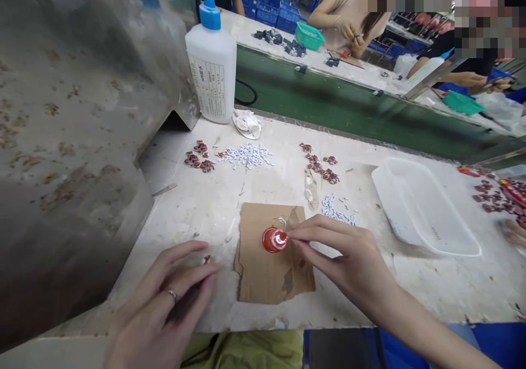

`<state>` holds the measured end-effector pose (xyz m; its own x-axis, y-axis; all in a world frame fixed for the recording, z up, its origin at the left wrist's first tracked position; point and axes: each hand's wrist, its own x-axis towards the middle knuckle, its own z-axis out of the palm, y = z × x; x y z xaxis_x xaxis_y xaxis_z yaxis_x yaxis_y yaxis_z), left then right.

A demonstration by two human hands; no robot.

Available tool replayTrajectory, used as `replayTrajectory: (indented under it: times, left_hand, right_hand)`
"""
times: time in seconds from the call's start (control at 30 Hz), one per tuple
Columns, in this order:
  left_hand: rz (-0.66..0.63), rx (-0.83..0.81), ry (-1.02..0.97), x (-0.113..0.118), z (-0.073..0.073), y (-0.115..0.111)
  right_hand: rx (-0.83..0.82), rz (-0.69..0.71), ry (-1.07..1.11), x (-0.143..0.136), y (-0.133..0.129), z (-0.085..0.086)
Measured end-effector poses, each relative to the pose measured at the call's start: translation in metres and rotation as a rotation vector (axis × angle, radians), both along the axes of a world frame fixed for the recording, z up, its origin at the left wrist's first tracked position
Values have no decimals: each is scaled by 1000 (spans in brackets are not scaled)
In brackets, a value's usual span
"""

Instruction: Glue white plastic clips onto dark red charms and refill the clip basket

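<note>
**Red cap on the cardboard, your right fingers pinching at its edge**

The one red cap [274, 239] is sitting on the single cardboard piece [272, 259] lying flat on the surface [197, 204]. Your right hand [345, 259] is reaching in from the right, its fingers [302, 232] narrowing to a pinch right at the cap's edge; whether they are gripping anything there is too small to tell. Your left hand [164, 303] is resting on the surface left of the cardboard, fingers loosely spread, a tiny dark piece [206, 259] lying at its fingertips. Behind the cardboard, two heaps of small white bits [246, 155] [337, 209] and two clusters of dark red parts [199, 158] [320, 166] are lying apart. One glue bottle [211, 62] is standing upright at the back, and one white tray [423, 204] is sitting to the right.
</note>
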<state>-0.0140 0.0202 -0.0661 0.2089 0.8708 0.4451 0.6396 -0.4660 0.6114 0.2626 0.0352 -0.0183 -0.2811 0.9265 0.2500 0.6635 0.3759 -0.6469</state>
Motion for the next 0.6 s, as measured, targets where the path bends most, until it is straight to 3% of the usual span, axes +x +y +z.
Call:
replayTrajectory:
  times: [0.13,0.27,0.47,0.6]
  left_hand:
    - [19,-154,19,-7,-3,-4]
    - [31,-22,7,-11,-2,-8]
    - [-15,-9,-54,-1,5,-8]
    - [30,-176,-97,13,9,-12]
  right_hand:
    - [11,15,-16,-2,-1,-1]
    - [-7,18,-10,-2,-3,-2]
    - [-22,-21,23,2,-4,-5]
    - [-7,-51,157,-3,-9,-1]
